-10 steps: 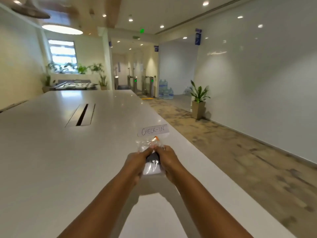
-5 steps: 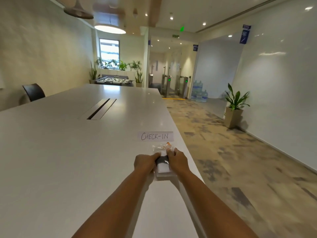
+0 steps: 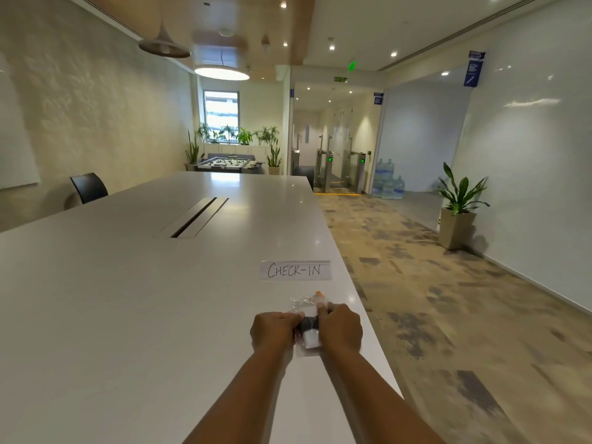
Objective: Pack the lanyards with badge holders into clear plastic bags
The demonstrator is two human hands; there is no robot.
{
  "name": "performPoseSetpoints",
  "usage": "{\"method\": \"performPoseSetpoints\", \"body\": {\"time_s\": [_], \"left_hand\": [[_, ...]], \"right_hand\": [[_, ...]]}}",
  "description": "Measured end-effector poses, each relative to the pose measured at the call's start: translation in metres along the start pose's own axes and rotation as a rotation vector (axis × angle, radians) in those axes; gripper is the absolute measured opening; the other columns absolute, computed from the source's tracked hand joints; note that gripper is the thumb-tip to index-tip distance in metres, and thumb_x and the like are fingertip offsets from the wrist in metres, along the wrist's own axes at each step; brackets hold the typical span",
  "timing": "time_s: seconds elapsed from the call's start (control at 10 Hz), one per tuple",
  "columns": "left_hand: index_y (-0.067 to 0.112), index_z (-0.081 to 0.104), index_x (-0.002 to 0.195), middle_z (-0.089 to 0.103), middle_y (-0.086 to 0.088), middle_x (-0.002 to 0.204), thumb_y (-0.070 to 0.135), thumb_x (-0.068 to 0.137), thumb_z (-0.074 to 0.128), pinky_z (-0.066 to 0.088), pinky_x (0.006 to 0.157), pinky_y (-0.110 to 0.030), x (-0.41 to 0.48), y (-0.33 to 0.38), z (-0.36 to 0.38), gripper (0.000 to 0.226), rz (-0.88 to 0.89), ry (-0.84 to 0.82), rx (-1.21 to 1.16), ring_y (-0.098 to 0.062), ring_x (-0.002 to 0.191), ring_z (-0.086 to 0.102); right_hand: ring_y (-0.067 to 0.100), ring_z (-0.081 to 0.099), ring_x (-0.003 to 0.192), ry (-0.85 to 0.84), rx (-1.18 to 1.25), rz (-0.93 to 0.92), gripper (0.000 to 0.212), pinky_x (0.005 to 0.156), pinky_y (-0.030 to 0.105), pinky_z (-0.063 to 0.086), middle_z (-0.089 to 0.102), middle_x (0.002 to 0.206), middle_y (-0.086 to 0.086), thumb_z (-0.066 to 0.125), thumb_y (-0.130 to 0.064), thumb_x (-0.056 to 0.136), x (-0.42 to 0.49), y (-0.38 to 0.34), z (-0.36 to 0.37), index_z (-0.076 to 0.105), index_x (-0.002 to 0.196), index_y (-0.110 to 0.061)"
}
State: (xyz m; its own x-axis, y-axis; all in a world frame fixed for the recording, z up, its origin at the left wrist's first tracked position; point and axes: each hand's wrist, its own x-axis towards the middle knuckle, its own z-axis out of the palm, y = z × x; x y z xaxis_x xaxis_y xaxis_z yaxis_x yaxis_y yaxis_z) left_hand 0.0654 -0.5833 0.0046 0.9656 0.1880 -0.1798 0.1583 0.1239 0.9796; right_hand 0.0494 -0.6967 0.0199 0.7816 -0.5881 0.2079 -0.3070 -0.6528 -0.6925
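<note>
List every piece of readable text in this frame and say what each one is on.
"CHECK-IN": handwritten on the white paper strip lying on the table, just beyond the clear plastic bag held by the left hand and right hand.
Green exit sign over the corridor: too small to read surely.
Blue wall signs: blurred, unreadable.
Bag contents: no legible text.

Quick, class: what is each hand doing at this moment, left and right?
Left hand: closed on the left edge of the clear plastic bag lying on the table.
Right hand: closed on the bag's right edge.
</note>
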Motion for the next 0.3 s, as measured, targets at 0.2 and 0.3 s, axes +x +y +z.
{"method": "performPoseSetpoints", "body": {"time_s": [0.2, 0.3], "left_hand": [[0.01, 0.073, 0.054, 0.069, -0.009, 0.056, 0.027, 0.07, 0.083, 0.048, 0.051, -0.026, -0.012, -0.001, -0.004, 0.025, 0.058, -0.048, 0.075, -0.017, 0.05, 0.061], [0.009, 0.071, 0.073, 0.069, -0.013, 0.073, 0.039, 0.082, 0.073, 0.057, 0.074, -0.04, -0.005, 0.011, -0.017, 0.032, 0.037, -0.07, -0.031, -0.026, 0.068, 0.065]], "right_hand": [[0.028, 0.062, 0.104, 0.017, -0.107, -0.069, 0.053, 0.095, 0.038, 0.046, 0.07, 0.112, 0.01, 0.025, -0.047, 0.102, -0.012, -0.002, 0.006, 0.061, 0.122, -0.013], [0.036, 0.048, 0.124, 0.007, 0.007, 0.101, 0.064, 0.102, 0.045, 0.038, 0.057, 0.134, 0.015, 0.014, -0.056, 0.099, -0.001, -0.011, -0.014, 0.042, 0.14, -0.016]]}}
